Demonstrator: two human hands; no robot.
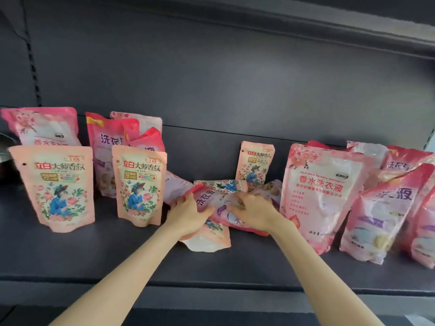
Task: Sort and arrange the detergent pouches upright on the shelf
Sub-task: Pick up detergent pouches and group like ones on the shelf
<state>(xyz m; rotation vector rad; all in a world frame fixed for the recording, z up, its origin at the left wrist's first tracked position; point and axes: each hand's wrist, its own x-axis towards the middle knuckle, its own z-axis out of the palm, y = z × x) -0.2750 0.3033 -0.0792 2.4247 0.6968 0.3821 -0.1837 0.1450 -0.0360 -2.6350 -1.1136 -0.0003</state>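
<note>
Pouches [222, 208] lie heaped flat on the shelf [235, 262]. My left hand [186, 214] grips one; right hand [253, 209] curls over it, can't tell if gripping. Lower ones mostly hidden.

Nearer the person than both hands, the shelf deck [235, 262] lies bare. Fallen pouches [219, 203] crowd under the left hand [186, 215] and right hand [253, 212]. A floral pouch [138, 184] stands just left of the left hand, and a tall pink pouch [322, 196] walls off the right hand's right side. Beyond them a small upright pouch [255, 163] stands in open deck.
</note>
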